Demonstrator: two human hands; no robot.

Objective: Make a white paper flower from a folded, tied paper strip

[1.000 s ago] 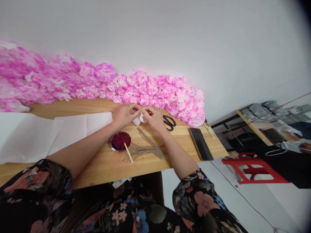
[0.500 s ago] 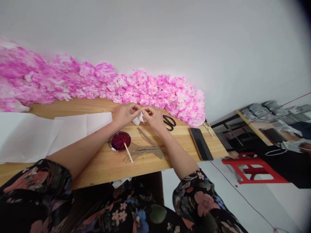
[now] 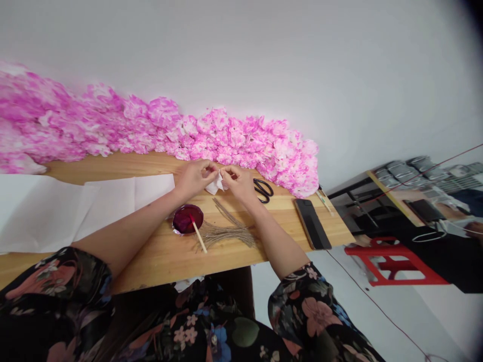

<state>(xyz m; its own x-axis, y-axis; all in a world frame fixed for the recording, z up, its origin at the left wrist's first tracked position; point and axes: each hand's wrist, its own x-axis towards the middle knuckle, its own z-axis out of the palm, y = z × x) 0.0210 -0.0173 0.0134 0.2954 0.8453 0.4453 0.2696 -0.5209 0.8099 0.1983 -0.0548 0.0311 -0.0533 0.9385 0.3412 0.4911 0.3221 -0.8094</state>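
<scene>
A small folded piece of white paper (image 3: 214, 187) is pinched between my two hands above the table. My left hand (image 3: 195, 177) grips its upper left edge with thumb and forefinger. From the other side my right hand (image 3: 238, 182) pinches it, the fingertips of both hands almost touching. Just below lies a bundle of thin brown twine strands (image 3: 230, 234). A round dish of dark magenta liquid (image 3: 184, 219) is near my left forearm, with a wooden brush (image 3: 198, 236) leaning in it. Black-handled scissors (image 3: 263, 190) lie right of my right hand, their blades hidden.
Pink-and-white paper flowers (image 3: 158, 125) are heaped along the wall behind the wooden table (image 3: 151, 269). White paper sheets (image 3: 45, 211) lie at left, a black phone (image 3: 311, 224) at right. Beyond stand a red stool (image 3: 400, 261) and another table; a person's hand (image 3: 474, 227) shows at the edge.
</scene>
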